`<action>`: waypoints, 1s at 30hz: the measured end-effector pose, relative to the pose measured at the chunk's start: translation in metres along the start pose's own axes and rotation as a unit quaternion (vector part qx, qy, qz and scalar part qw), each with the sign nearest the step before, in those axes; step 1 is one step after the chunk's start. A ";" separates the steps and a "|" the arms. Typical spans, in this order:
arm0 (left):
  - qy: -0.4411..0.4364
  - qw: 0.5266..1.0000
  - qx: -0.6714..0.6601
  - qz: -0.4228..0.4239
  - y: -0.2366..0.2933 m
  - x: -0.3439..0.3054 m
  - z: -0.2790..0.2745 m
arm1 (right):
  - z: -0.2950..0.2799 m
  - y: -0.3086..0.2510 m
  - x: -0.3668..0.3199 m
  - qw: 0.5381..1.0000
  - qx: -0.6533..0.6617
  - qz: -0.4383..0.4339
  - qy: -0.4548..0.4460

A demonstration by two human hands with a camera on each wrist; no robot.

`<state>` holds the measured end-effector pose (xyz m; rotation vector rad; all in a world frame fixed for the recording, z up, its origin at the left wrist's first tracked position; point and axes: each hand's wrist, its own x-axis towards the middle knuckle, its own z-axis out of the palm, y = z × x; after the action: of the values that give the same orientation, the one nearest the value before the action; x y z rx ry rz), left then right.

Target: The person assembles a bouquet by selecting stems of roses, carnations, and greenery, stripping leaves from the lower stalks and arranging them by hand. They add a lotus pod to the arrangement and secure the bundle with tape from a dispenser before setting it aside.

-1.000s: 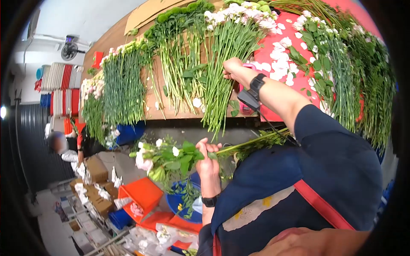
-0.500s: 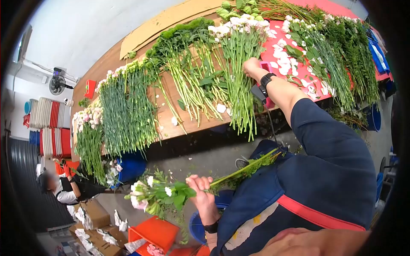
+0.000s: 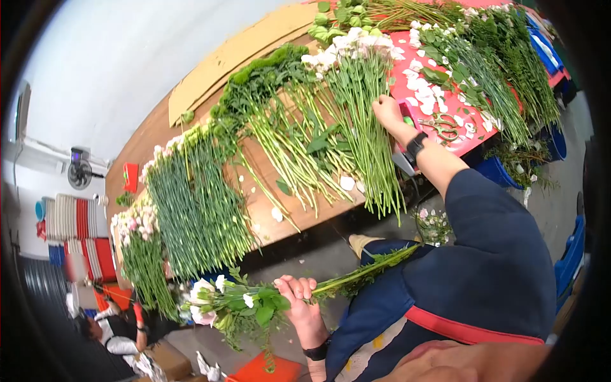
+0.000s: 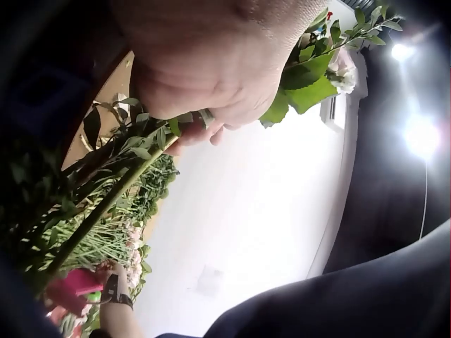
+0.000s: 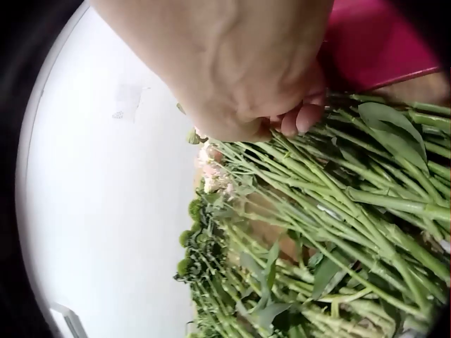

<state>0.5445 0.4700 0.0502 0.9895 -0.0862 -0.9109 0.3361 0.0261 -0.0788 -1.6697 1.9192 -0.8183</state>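
Observation:
My left hand [image 3: 304, 311] grips a small bouquet [image 3: 219, 304] of white and pale pink flowers with green leaves, blooms toward the left and stems toward my body. In the left wrist view, the left hand [image 4: 211, 63] curls round stems [image 4: 106, 204], its palm hiding part of them. On the table, my right hand [image 3: 389, 114] is at the upper stems of a pile of pale pink flowers [image 3: 359, 46]. The right wrist view shows the right hand [image 5: 243, 70] with curled fingertips pinching among the green stems [image 5: 338, 190].
Bundles of carnation-like stems [image 3: 197, 204] and green pompoms [image 3: 267, 63] lie leftward on the wooden table [image 3: 283, 223]. Scissors [image 3: 443, 123] and loose petals rest on the red surface [image 3: 474, 137]. A person [image 3: 121, 334] works at lower left; an orange container [image 3: 267, 369] is below.
The head view has shifted, showing the scissors and more floor at right. My right hand remains at the pink flowers' stems; my left keeps hold of the bouquet.

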 end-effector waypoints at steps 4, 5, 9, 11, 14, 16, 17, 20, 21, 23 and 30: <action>-0.046 0.998 0.024 -0.031 0.015 0.057 0.017 | -0.001 0.004 -0.005 0.988 0.152 0.001 0.034; -0.059 0.997 0.022 -0.044 0.017 0.072 0.021 | -0.001 0.009 -0.009 0.980 0.195 -0.005 0.049; -0.076 0.992 0.049 -0.090 0.030 0.120 0.047 | -0.025 -0.010 -0.038 0.957 0.283 0.036 0.045; -0.087 0.989 0.061 -0.107 0.035 0.141 0.053 | -0.022 0.001 -0.039 0.952 0.301 0.026 0.038; -0.099 0.983 0.063 -0.138 0.032 0.166 0.061 | -0.031 -0.005 -0.048 0.942 0.324 0.081 0.012; -0.112 0.979 0.043 -0.167 0.028 0.179 0.068 | -0.027 -0.002 -0.049 0.946 0.312 0.082 0.021; -0.118 0.975 0.047 -0.183 0.026 0.185 0.069 | -0.024 0.000 -0.050 0.948 0.306 0.085 0.025; -0.147 0.964 0.069 -0.211 0.023 0.197 0.080 | -0.014 0.001 -0.047 0.943 0.315 0.102 0.030; -0.155 0.961 0.075 -0.217 0.021 0.202 0.081 | -0.013 -0.007 -0.047 0.936 0.330 0.115 0.046; -0.162 0.956 0.083 -0.229 0.019 0.207 0.084 | -0.011 -0.028 -0.047 0.939 0.323 0.080 0.089; -0.193 0.940 0.089 -0.268 0.024 0.223 0.079 | 0.032 -0.024 -0.015 0.962 0.242 0.070 0.108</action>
<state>0.6672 0.2666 0.0416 1.0062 -0.2414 -1.6184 0.3774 0.0343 -0.0859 -1.1764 1.7582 -1.3296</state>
